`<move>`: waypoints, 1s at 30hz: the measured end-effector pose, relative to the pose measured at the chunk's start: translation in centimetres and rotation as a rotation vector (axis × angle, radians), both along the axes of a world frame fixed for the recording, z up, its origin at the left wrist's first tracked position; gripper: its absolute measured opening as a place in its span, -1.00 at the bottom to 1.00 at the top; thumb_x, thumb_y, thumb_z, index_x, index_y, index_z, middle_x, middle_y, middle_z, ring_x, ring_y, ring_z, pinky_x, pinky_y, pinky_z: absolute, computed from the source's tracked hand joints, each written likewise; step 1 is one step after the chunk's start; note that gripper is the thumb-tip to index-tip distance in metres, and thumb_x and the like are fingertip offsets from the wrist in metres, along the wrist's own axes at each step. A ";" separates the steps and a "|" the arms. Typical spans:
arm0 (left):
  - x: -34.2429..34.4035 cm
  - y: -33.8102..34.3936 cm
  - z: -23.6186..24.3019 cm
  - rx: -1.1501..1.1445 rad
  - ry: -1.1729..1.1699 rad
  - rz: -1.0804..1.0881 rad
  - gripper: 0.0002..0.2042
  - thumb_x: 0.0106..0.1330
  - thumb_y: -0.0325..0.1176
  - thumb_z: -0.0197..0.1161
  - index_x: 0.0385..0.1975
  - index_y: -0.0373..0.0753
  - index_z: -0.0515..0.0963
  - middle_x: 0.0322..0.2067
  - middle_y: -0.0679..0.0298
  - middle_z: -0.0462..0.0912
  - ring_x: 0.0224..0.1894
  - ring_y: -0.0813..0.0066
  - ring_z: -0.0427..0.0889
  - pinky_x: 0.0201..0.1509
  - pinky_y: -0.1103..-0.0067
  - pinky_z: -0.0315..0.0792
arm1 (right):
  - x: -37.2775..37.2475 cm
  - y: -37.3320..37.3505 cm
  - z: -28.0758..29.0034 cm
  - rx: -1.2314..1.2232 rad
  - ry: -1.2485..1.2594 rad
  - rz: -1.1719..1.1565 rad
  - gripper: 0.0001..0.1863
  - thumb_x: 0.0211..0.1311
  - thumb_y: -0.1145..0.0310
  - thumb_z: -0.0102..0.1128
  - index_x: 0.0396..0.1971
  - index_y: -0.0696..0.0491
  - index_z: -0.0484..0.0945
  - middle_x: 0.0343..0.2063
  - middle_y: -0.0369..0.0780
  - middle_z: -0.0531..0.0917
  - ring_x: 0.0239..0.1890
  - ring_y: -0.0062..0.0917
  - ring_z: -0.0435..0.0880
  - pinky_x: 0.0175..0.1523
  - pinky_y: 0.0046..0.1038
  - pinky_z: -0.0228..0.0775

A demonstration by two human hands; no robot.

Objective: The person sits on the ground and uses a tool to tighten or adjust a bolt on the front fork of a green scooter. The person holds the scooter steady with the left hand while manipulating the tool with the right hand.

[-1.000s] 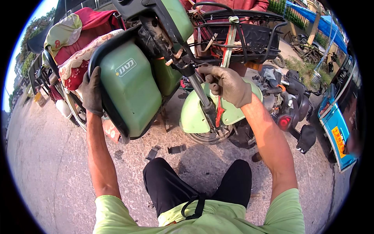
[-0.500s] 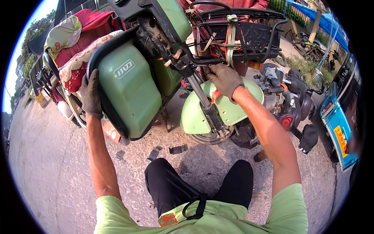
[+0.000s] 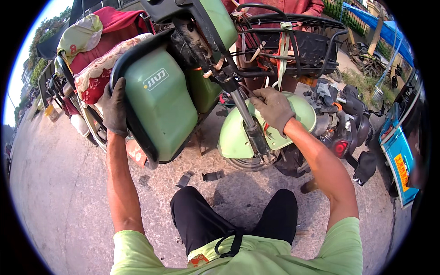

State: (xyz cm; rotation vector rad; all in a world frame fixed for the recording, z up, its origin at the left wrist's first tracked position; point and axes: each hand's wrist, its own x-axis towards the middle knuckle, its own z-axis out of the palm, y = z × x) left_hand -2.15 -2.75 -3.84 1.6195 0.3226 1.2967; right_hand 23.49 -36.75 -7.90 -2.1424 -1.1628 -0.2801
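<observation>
A green electric scooter leans in front of me, its green front panel (image 3: 160,105) edged in black. My left hand (image 3: 114,107), in a dark glove, grips that black edge on the panel's left side. My right hand (image 3: 273,108), also gloved, is closed on a red-handled tool (image 3: 266,127), only partly visible, right beside the front fork tube (image 3: 250,123) and above the green front fender (image 3: 233,137). The tool's tip is hidden behind my hand.
A black wire basket (image 3: 298,41) sits above the fender, with a person in red (image 3: 288,7) behind it. A dark scooter (image 3: 343,123) and a blue vehicle (image 3: 399,158) stand at right. Two small black pieces (image 3: 213,175) lie on the concrete near my knees. Cloth covers the seat (image 3: 91,68).
My right hand has moved up and left with the red-handled tool, from over the fender to the upper fork tube. My left hand still holds the panel edge.
</observation>
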 end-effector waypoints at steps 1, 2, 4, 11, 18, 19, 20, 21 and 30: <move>0.1 -0.4 0.2 -0.009 0.013 0.006 -0.61 0.47 -0.09 0.21 0.03 -0.32 0.56 -0.22 0.33 0.64 -0.21 0.60 0.57 -0.08 0.62 0.45 | 0.1 -0.6 0.1 0.038 0.077 -0.022 -0.68 0.32 0.18 0.24 -0.13 0.12 0.69 -0.28 -0.07 0.71 -0.26 -0.28 0.72 -0.10 -0.28 0.51; 0.1 -0.9 0.4 -0.002 0.034 0.016 -0.61 0.47 -0.08 0.21 0.02 -0.32 0.57 -0.21 0.32 0.64 -0.20 0.58 0.57 -0.07 0.61 0.45 | 0.8 -0.9 -0.2 0.107 0.192 0.009 -0.65 0.33 0.15 0.26 -0.12 0.13 0.70 -0.39 -0.12 0.73 -0.37 -0.38 0.72 -0.19 -0.34 0.51; -0.2 -0.8 0.4 -0.002 0.032 0.017 -0.61 0.47 -0.08 0.21 0.02 -0.32 0.57 -0.20 0.31 0.65 -0.19 0.58 0.58 -0.06 0.61 0.45 | -1.3 -1.1 2.3 0.077 0.244 -0.017 -0.64 0.35 0.14 0.25 -0.13 0.14 0.70 -0.44 -0.14 0.73 -0.40 -0.41 0.71 -0.21 -0.35 0.50; -0.2 -0.2 0.3 0.013 0.055 0.046 -0.59 0.47 -0.07 0.21 0.02 -0.32 0.57 -0.21 0.32 0.65 -0.21 0.60 0.57 -0.08 0.61 0.46 | -2.3 -1.3 4.3 0.171 0.293 -0.075 -0.64 0.36 0.14 0.24 -0.14 0.17 0.69 -0.52 -0.21 0.70 -0.54 -0.61 0.60 -0.32 -0.44 0.45; 0.1 0.4 -0.1 -0.022 0.016 -0.015 -0.60 0.48 -0.06 0.21 0.02 -0.32 0.57 -0.23 0.33 0.64 -0.22 0.62 0.57 -0.10 0.63 0.46 | -2.2 -0.6 4.1 0.263 0.498 -0.023 -0.63 0.37 0.19 0.28 -0.12 0.24 0.64 -0.56 -0.33 0.59 -0.55 -0.71 0.49 -0.41 -0.53 0.34; 0.0 0.4 -0.1 -0.022 0.013 -0.015 -0.60 0.48 -0.07 0.22 0.02 -0.32 0.56 -0.23 0.33 0.64 -0.22 0.62 0.56 -0.10 0.63 0.46 | -2.2 -0.5 4.0 0.275 0.520 -0.006 -0.64 0.37 0.20 0.28 -0.12 0.24 0.64 -0.56 -0.34 0.58 -0.55 -0.71 0.48 -0.42 -0.54 0.33; -0.1 0.4 0.0 -0.022 0.009 -0.016 -0.61 0.47 -0.07 0.22 0.01 -0.32 0.56 -0.23 0.34 0.64 -0.23 0.62 0.56 -0.10 0.63 0.46 | -2.1 -0.4 4.0 0.287 0.542 0.011 -0.65 0.37 0.21 0.28 -0.12 0.24 0.64 -0.56 -0.35 0.57 -0.55 -0.72 0.47 -0.42 -0.55 0.31; 0.0 0.1 0.1 -0.026 0.005 -0.020 -0.61 0.47 -0.08 0.23 0.01 -0.31 0.56 -0.23 0.34 0.63 -0.23 0.62 0.56 -0.11 0.63 0.46 | -2.1 -0.4 4.0 0.296 0.562 0.023 -0.66 0.37 0.21 0.28 -0.13 0.23 0.63 -0.56 -0.36 0.56 -0.56 -0.72 0.46 -0.43 -0.56 0.30; 0.0 0.0 0.0 -0.033 0.001 -0.044 -0.59 0.46 -0.08 0.25 0.06 -0.33 0.55 -0.19 0.33 0.64 -0.20 0.62 0.58 -0.08 0.63 0.46 | -1.9 -1.3 5.8 0.083 0.671 0.040 -0.65 0.45 0.21 0.10 -0.14 0.23 0.62 -0.61 -0.33 0.49 -0.64 -0.68 0.42 -0.56 -0.55 0.31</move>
